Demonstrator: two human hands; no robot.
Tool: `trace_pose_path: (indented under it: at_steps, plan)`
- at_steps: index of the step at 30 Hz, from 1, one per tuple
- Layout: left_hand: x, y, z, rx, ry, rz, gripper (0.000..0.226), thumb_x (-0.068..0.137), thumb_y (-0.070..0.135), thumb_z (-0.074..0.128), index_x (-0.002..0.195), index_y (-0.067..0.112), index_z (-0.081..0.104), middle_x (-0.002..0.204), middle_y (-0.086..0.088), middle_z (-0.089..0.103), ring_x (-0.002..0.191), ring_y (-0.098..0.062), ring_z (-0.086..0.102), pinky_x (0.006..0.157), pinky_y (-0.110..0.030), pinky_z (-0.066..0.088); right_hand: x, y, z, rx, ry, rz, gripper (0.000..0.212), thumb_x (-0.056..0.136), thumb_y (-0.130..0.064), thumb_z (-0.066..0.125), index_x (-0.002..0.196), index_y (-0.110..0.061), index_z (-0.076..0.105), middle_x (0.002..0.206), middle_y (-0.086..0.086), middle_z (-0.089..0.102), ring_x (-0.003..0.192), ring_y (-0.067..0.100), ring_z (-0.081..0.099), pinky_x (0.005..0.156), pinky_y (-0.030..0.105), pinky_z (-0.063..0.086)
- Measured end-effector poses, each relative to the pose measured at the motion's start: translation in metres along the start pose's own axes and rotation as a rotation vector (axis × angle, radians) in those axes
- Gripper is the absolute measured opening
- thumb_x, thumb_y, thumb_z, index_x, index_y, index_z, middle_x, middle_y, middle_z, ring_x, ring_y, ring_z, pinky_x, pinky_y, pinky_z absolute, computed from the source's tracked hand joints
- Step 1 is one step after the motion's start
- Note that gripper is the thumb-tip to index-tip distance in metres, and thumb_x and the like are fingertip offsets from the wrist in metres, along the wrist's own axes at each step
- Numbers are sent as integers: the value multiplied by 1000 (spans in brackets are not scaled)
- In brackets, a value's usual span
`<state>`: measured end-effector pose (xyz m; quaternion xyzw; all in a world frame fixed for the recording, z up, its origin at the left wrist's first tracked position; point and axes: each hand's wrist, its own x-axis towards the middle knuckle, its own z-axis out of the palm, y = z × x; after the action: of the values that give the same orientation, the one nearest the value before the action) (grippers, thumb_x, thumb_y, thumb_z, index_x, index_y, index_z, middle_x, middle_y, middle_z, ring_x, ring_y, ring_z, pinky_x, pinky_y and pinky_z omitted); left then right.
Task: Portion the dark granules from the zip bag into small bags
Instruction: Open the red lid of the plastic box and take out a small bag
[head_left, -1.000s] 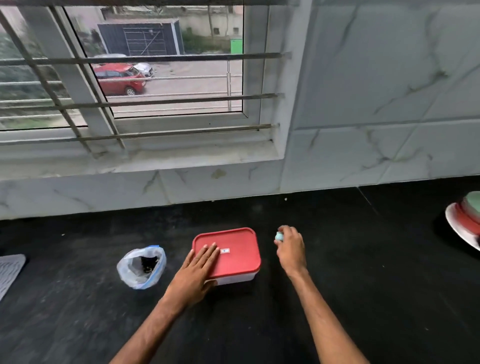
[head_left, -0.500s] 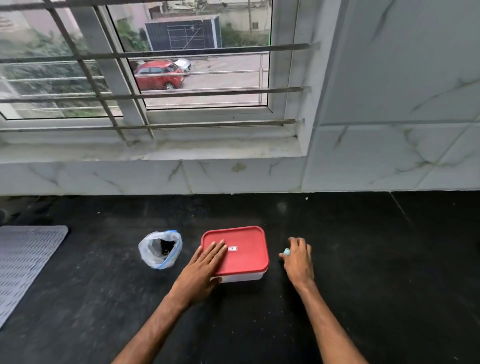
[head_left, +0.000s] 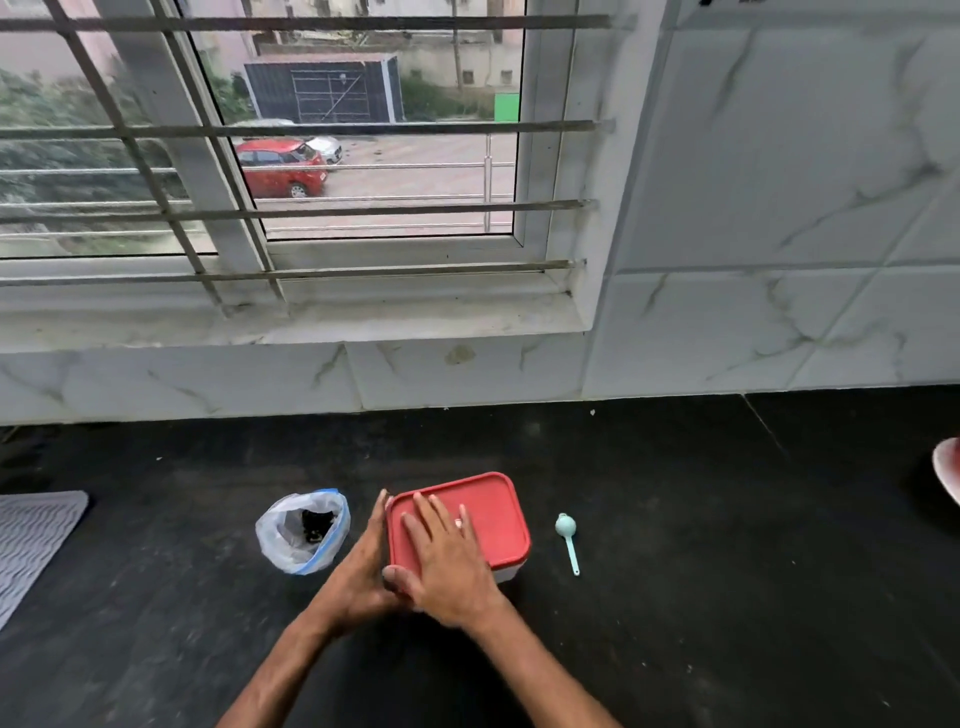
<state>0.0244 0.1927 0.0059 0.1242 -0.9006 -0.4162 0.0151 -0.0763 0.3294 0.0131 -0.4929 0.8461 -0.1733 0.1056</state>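
R hand (head_left: 447, 566) left scoop (head_left: 567, 540), now flat on red lid (head_left: 493, 512); L hand (head_left: 358, 569) straight-fingered, prob. touching lid's left edge.

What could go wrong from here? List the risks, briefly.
1. The zip bag stands open beside the left hand; a jerk at the box could tip it and spill the granules.
2. The right hand lies flat on the red lid; if the lid pops suddenly, the box may slide on the counter.
3. The scoop lies loose right of the box and could get knocked away.
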Motion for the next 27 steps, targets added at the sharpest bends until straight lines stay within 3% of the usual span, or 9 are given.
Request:
trace_pose_path:
  at_steps: [2,5,8,12,14,16,19,23,27]
  plan:
    - [-1,0,1,-90,-42,28,130,64,42,78,151,19,-16,157,19,-10,140,21,-1,121,-17,13,-3,1,5,-29,-2,-22,90,90,-69,35,157,-15,14,166,6,-2,153,20,-9,120,53,-12]
    - [-1,-6,4,-146,-29,38,141,58,61,83,152,16,-13,158,20,-5,143,15,5,115,-7,14,-7,2,8,-116,-65,-71,104,85,-74,43,158,-14,-1,164,8,-15,150,24,-20,117,53,-19]
    - [-2,-21,6,-148,3,36,145,52,67,81,154,20,-10,161,23,-4,148,4,8,116,-10,16,-7,-3,15,-145,-47,-44,106,84,-71,50,158,-16,-4,164,6,-14,150,25,-19,117,55,-16]
    - [0,-28,5,-144,-16,103,142,53,68,75,154,15,-10,164,10,-8,151,-4,3,120,-16,12,-10,-15,20,-160,-38,-9,104,87,-64,53,157,-15,-6,162,1,-16,147,28,-23,112,52,-22]
    - [0,-30,4,-149,-13,127,142,55,73,73,155,13,-8,164,8,-5,151,-4,5,120,-18,14,-8,-19,27,-173,-24,2,103,86,-63,54,157,-14,-3,164,2,-8,149,31,-16,117,56,-12]
    - [1,-32,2,-142,2,138,140,56,75,72,155,13,-5,164,10,-2,150,-2,9,120,-19,18,-8,-18,34,-216,-27,-1,104,82,-65,56,157,-11,9,165,6,11,150,37,5,118,61,13]
    - [1,-34,1,-136,8,127,133,60,80,67,156,19,-3,164,12,2,148,-1,17,117,-18,25,-8,-19,44,-298,26,-12,91,83,-66,46,152,-8,30,157,9,36,141,40,37,107,58,41]
    - [-2,-34,-5,-181,-22,80,123,66,74,67,156,26,-3,161,27,8,143,6,26,108,-7,28,-3,-25,41,-247,119,40,77,88,-64,36,144,-11,48,148,6,50,133,36,50,102,56,46]
    - [-3,-29,-7,-109,-28,18,128,60,49,81,153,39,-6,151,25,31,126,-10,56,99,-25,49,2,-30,26,65,114,152,64,94,-50,51,150,-19,40,153,6,44,143,32,36,117,52,30]
